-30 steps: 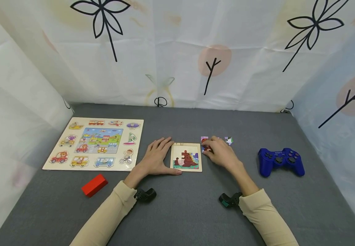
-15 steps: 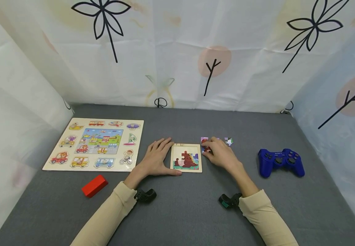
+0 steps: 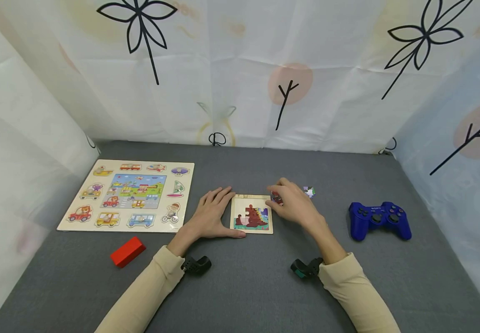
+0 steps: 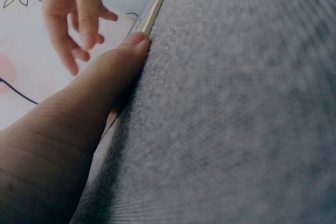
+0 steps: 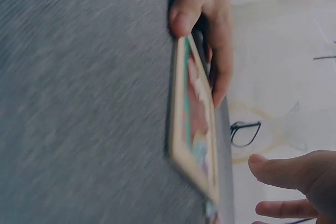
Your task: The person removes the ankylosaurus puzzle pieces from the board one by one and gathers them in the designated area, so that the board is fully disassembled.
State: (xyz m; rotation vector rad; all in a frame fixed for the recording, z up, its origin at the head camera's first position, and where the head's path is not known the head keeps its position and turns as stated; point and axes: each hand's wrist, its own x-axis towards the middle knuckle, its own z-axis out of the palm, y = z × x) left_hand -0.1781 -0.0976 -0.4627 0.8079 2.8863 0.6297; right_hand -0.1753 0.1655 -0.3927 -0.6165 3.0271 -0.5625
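My left hand (image 3: 210, 216) rests beside a small square wooden jigsaw puzzle (image 3: 251, 213), its thumb at the near left corner and its straight fingers at the far left. A brown dinosaur shows in the puzzle's frame, with bare wood at the upper left. Just right of the frame, my right hand (image 3: 292, 202) hovers over dark red puzzle pieces (image 3: 276, 198), partly covering them. In the right wrist view its thumb and fingers (image 5: 281, 171) are spread apart, with nothing seen between them. Another puzzle piece (image 3: 309, 191), white and green, lies behind this hand.
A large vehicle puzzle board (image 3: 177, 203) lies at the left, with a red block (image 3: 127, 252) in front of it. On the right stands a blue game controller (image 3: 379, 220). White printed cloth walls (image 3: 240, 69) border the grey table (image 3: 240, 296).
My right hand has lifted off the pieces and shifted slightly left toward the puzzle frame; its fingers have parted. The left hand and the frame stay in place.
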